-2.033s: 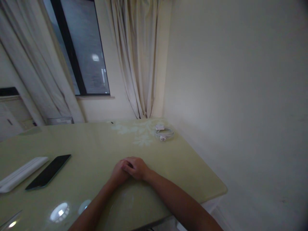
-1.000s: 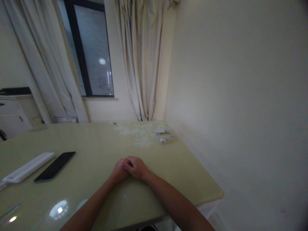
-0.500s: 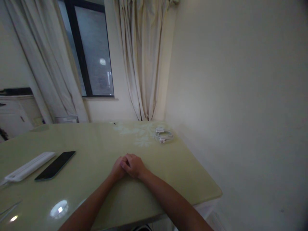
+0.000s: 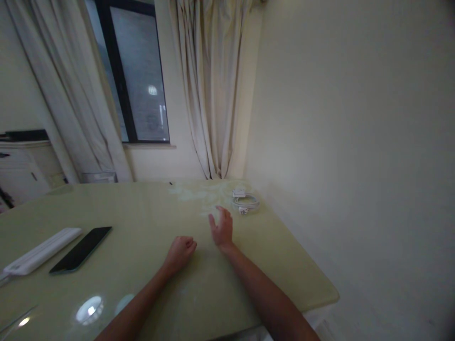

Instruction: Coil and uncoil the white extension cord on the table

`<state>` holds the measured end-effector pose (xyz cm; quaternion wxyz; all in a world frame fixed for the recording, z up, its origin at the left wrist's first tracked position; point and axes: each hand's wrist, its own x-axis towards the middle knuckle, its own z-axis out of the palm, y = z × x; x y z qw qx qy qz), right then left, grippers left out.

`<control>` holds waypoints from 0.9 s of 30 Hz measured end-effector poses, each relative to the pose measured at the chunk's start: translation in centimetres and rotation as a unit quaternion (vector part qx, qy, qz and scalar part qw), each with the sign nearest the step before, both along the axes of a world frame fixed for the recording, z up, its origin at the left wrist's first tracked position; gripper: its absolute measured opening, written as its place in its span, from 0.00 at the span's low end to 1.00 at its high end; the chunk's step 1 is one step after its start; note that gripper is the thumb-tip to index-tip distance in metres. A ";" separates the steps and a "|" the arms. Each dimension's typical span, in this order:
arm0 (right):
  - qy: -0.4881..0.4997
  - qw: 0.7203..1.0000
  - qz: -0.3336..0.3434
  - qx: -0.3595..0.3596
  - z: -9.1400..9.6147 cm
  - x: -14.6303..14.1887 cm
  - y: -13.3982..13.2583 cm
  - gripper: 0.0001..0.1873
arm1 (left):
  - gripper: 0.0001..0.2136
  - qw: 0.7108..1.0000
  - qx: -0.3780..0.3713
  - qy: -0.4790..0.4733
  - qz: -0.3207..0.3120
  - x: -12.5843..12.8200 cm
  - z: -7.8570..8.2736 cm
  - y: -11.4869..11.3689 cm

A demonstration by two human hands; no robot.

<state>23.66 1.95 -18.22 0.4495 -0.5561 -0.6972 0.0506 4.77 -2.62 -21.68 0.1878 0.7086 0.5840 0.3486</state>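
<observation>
My left hand rests on the pale green tabletop with its fingers curled inward; whether anything is inside them I cannot make out. To its right, my right hand is raised over the table, thumb and fingers apart, holding nothing. Just beyond the right hand lies a coiled white cable with a white plug and a white block at its ends. The right hand is apart from the cable.
On the left side of the table lie a white power strip and a dark flat tablet. A small dark object sits at the far edge. A bare wall borders the right side; curtains hang behind.
My hands were clasped together and have come apart. The right hand moved forward and right towards the cable, its fingers spreading; the left stays near its former place.
</observation>
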 end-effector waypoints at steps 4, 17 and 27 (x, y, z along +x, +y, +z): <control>-0.173 0.969 -0.123 -0.128 3.8 8.4 4.7 0.29 | 0.18 1.000 -0.008 -0.015 0.001 0.1 -0.1 0.1; -0.252 0.935 -0.013 -0.251 4.7 15.5 8.9 0.21 | 0.18 0.998 -0.016 -0.064 -0.008 0.3 -0.1 0.4; 0.047 0.986 0.099 -0.127 9.7 5.2 6.8 0.13 | 0.20 0.995 -0.022 -0.096 -0.012 0.1 0.0 0.3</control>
